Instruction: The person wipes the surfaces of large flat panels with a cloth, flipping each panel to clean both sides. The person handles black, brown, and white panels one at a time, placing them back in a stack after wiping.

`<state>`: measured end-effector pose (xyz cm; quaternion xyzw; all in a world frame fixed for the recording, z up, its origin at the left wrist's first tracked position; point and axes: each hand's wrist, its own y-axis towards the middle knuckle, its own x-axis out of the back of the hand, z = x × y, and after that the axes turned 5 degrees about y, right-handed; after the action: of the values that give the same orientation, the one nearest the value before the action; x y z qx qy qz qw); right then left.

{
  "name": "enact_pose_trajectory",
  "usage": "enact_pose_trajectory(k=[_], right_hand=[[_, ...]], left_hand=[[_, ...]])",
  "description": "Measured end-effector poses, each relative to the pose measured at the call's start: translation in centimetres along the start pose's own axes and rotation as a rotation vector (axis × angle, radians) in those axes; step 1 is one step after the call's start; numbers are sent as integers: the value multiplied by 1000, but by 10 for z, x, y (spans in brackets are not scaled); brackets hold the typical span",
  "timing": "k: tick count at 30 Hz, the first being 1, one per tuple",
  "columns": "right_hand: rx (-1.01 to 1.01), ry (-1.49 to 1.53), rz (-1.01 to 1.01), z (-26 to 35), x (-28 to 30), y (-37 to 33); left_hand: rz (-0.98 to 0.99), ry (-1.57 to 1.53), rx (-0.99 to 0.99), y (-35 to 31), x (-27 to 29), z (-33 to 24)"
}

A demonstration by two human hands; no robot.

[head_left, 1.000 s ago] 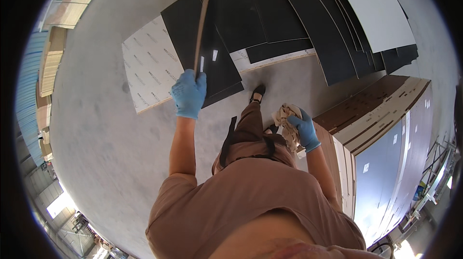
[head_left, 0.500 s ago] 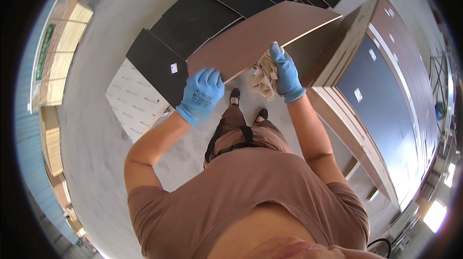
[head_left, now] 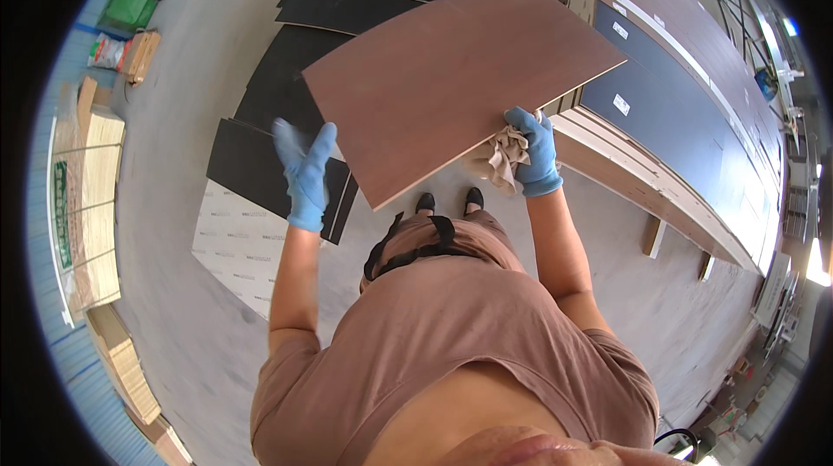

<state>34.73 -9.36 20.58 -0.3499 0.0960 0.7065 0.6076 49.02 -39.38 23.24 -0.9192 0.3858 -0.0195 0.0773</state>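
Observation:
A thin reddish-brown wood panel (head_left: 460,75) is held up in front of me, tilted, its pale near edge facing my body. My right hand (head_left: 538,154), in a blue glove, grips that edge toward its right side. A crumpled beige rag (head_left: 503,158) hangs bunched in the same hand, pressed near the panel. To the left of the panel, my left hand (head_left: 304,171), also in a blue glove, is off it with thumb and fingers spread, its fingertips slightly blurred. Behind the panel lie several overlapping black panels (head_left: 286,75), partly hidden by it.
To the right stands a long stack of boards (head_left: 659,180) with dark panels on top. A white printed board (head_left: 230,240) lies under the black panels at the left. Strapped bundles of pale boards (head_left: 100,206) line the blue wall, with a green bin (head_left: 130,4) farther back.
My left hand has let go of the panel's near edge and moved left, fingers opening. The panel has turned more face-on to me, still in my right hand with the rag.

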Motion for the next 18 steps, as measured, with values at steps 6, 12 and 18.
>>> enact_pose_trajectory(k=[6,12,18], right_hand=[[-69,83,107,-14,-3,-12],[-143,-722,-128,59,10,-44],[438,-473,180,61,-80,-44]], left_hand=[[606,-721,440,32,9,20],[516,-388,333,20,23,-2],[585,-325,338,21,12,3]])
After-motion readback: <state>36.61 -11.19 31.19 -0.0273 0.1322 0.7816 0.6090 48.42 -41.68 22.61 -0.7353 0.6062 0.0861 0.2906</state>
